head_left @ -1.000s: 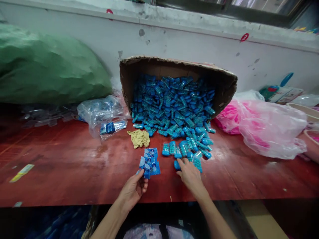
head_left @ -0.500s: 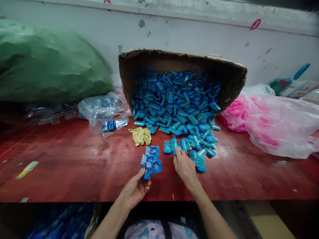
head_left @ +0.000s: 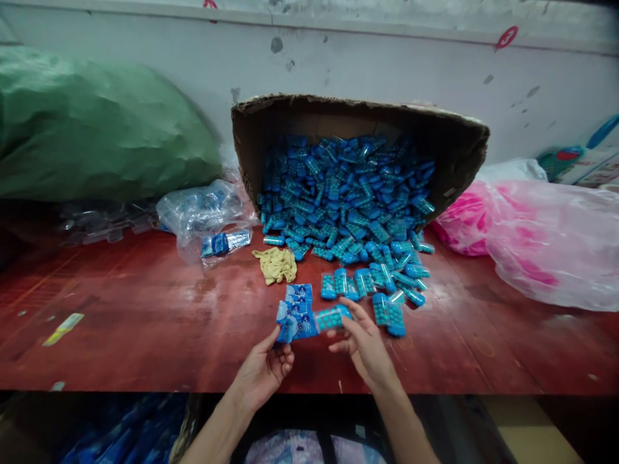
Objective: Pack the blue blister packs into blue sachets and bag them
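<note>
Over the red table, right hand has lifted a blue case; left hand still pinches blue cards.

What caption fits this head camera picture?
Right hand holds a blue plastic case beside blue printed cards in the left hand.

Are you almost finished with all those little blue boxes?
Not nearly. A few blue packets lie in a short stack by the left hand, which pinches the nearest one. The right hand holds one blue case next to it. A tipped cardboard box spills a big heap of cases.
</note>
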The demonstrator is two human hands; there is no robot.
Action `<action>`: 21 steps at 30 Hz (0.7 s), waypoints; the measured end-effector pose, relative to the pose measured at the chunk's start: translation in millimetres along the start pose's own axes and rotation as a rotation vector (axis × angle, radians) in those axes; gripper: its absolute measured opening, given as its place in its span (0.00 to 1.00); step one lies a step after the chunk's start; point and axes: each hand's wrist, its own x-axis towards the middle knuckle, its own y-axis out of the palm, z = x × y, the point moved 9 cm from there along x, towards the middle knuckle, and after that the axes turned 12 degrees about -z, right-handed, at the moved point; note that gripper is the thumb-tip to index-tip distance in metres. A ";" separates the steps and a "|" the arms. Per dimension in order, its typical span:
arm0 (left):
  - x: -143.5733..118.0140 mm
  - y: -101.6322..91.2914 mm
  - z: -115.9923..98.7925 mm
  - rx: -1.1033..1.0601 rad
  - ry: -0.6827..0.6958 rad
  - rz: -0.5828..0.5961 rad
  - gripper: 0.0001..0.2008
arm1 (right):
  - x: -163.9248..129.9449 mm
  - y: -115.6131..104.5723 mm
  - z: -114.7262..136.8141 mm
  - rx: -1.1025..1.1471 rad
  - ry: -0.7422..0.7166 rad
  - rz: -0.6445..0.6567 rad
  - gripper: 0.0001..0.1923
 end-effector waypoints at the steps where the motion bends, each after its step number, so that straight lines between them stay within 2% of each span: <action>1: 0.8 0.3 0.1 0.011 0.023 -0.005 0.10 | -6.7 7.7 -3.6 0.014 0.017 0.037 0.23; 6: -1.0 3.4 -4.7 0.065 0.167 0.028 0.07 | -19.5 27.8 -13.8 -0.065 -0.008 0.127 0.22; 10: -7.3 7.3 -14.7 0.093 0.289 0.078 0.09 | -20.6 25.4 -14.3 -0.196 -0.112 0.129 0.21; 14: -11.3 9.5 -18.7 0.102 0.333 0.094 0.10 | -27.0 22.0 -16.9 -0.285 -0.205 0.099 0.19; 21: -16.3 12.4 -25.1 0.139 0.405 0.102 0.10 | -32.2 24.9 -33.8 -0.282 -0.230 0.094 0.17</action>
